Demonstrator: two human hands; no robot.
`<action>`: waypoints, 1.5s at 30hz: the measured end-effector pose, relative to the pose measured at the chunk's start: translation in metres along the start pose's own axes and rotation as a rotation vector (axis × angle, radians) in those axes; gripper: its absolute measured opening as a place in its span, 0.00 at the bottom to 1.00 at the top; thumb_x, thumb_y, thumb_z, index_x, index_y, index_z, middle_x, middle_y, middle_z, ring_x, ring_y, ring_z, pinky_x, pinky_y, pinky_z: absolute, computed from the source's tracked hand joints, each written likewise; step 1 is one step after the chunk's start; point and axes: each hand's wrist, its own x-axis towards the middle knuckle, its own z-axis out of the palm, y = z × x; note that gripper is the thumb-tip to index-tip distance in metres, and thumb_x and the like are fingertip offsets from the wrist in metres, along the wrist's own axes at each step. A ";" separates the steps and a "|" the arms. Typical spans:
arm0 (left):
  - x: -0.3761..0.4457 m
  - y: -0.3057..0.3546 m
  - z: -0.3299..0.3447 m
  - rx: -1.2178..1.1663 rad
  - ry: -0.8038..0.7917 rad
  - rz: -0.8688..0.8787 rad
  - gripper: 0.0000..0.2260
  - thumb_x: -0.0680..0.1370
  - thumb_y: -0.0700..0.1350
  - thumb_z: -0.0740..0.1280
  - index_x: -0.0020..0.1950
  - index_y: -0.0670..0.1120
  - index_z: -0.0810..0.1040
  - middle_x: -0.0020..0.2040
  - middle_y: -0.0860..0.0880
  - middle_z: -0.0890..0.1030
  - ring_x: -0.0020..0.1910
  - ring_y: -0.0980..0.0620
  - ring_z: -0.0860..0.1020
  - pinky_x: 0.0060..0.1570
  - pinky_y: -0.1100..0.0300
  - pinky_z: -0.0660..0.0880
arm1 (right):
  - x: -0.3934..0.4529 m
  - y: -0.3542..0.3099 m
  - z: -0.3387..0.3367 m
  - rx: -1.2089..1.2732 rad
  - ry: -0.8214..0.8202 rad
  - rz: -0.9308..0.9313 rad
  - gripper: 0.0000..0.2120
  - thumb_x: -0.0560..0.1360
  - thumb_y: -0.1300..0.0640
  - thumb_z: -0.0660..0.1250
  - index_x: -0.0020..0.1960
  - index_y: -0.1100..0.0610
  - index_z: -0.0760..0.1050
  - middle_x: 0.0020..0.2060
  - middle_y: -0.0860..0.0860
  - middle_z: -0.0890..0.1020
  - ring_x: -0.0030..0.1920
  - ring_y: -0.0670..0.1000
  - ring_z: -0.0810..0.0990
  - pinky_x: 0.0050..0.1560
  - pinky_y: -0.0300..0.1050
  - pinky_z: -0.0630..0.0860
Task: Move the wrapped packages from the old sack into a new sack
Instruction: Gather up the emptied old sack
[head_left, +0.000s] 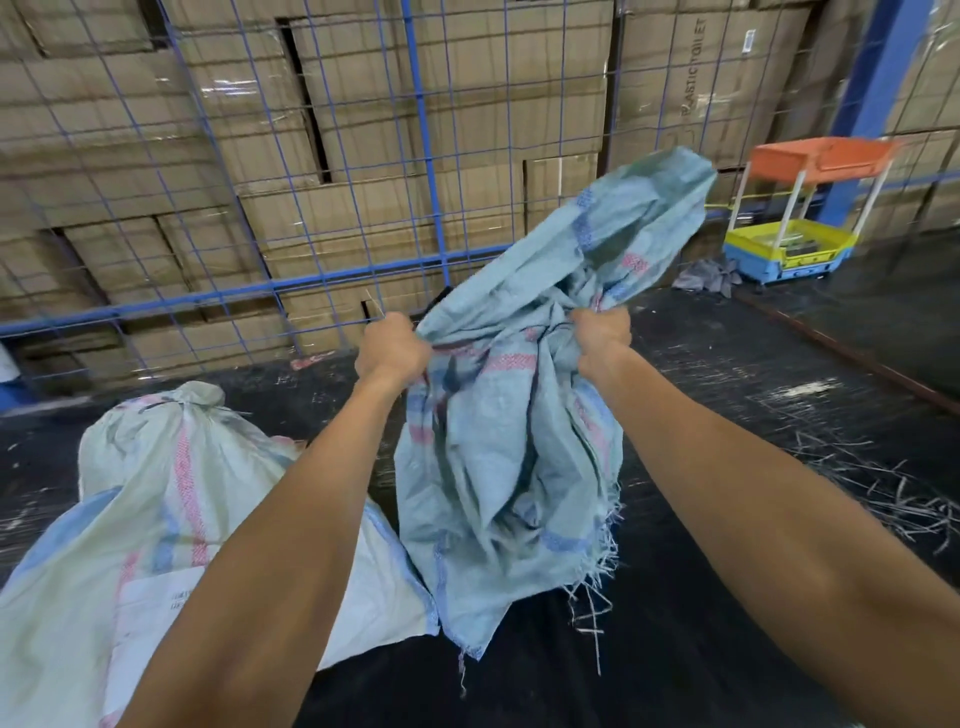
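While both arms reach out, here's the rundown, biggest stuff first:

Backdrop: stacked cardboard boxes (363, 171) behind a blue wire fence (423, 130), well beyond the fingers.

Floor: black sheet (727, 395) under everything, scuffed, with loose fibre scraps off past the right-hand fingers.

Full sack (140, 499): pale, tied shut at the top, lying low and to the left of the left-hand fingers, partly under that forearm. Whatever's in it is hidden.

Empty sack (498, 457): limp teal woven one with pink and blue stripes, hanging from both sets of fingers; one loose end flops up past the right-hand fingers, frayed bottom edge dangles toward the floor.

Toy-ish cart (789, 228): orange roof, yellow and blue base, far out beyond the right-hand fingers.

Left hand (392, 348): fingers curled tight, fist bunched on the sack's edge.

Right hand (602, 338): same deal, fingers clenched round a wad of the cloth, a bit apart from the left.
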 end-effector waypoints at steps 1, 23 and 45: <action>0.003 0.002 -0.006 -0.014 0.084 -0.005 0.05 0.75 0.43 0.68 0.40 0.45 0.74 0.46 0.42 0.80 0.44 0.41 0.78 0.42 0.50 0.76 | 0.005 -0.001 -0.002 -0.022 -0.038 0.046 0.26 0.71 0.56 0.72 0.67 0.59 0.70 0.52 0.55 0.78 0.50 0.56 0.80 0.51 0.55 0.81; -0.014 0.084 -0.030 -0.717 -0.334 0.270 0.20 0.68 0.44 0.79 0.58 0.49 0.78 0.51 0.52 0.85 0.50 0.53 0.84 0.50 0.60 0.80 | -0.043 -0.095 0.016 0.198 -0.831 0.058 0.18 0.83 0.54 0.59 0.68 0.62 0.72 0.61 0.62 0.80 0.60 0.59 0.81 0.59 0.54 0.79; 0.023 -0.002 -0.011 -0.725 0.290 -0.367 0.15 0.79 0.44 0.65 0.65 0.44 0.75 0.59 0.46 0.80 0.53 0.43 0.78 0.49 0.52 0.77 | -0.033 -0.072 0.001 -0.676 -0.562 -0.164 0.21 0.71 0.42 0.74 0.42 0.61 0.76 0.45 0.54 0.80 0.43 0.53 0.78 0.45 0.47 0.76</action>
